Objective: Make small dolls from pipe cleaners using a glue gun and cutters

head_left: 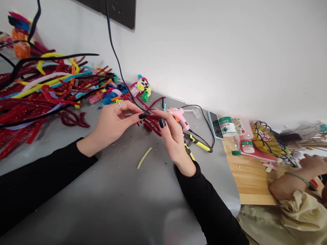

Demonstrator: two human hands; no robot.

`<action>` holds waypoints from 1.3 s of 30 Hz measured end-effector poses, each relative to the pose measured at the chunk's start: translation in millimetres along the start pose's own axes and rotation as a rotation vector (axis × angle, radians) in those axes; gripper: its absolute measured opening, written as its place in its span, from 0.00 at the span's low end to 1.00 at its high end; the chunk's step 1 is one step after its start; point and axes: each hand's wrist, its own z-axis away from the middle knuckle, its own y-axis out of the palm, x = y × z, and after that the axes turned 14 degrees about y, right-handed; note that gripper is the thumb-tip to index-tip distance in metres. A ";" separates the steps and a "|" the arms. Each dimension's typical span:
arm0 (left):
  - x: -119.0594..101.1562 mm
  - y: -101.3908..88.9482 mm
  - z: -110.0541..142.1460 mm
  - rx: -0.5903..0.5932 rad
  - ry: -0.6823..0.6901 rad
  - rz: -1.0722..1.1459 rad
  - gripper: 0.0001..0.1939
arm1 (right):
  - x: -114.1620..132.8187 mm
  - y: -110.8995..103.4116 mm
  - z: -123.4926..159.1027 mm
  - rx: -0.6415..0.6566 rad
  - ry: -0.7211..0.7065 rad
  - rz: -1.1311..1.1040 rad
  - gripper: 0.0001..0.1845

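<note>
"What filled your feed over there?"

"Mostly grey desk [122, 200]. On its left sprawled a heap of fuzzy stems [25, 112], red above all."

"And the hands?"

"I had both together over the desk. The left hand [114, 120] was pinched narrow, thumb against forefinger. The right hand [172, 136] reached its forefinger to the same spot, thumb apart; whether it gripped anything, I couldn't tell."

"What lay about them?"

"To the right, a plastic bottle [228, 126], then a pink glue gun [182, 118] near the right hand and a phone [215, 126] just beside the bottle. Small dolls [139, 86] sat near the wall, and a yellow-green strip [144, 158] lay nearer my camera than the fingertips."

"Smallest of all?"

"A thin dark strand [138, 124] in the left pinch, mostly hidden from me by the fingers."
</note>
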 end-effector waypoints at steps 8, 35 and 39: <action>4.0 -1.2 5.5 -0.043 0.016 -0.091 0.15 | -3.7 4.7 -1.9 -0.073 -0.091 -0.026 0.12; -1.9 1.3 4.7 -0.045 0.003 -0.011 0.10 | -6.5 5.3 -6.2 -0.075 0.120 -0.303 0.15; -5.7 1.5 5.0 -0.026 -0.056 -0.013 0.10 | -8.4 4.8 -8.0 -0.117 0.156 -0.315 0.14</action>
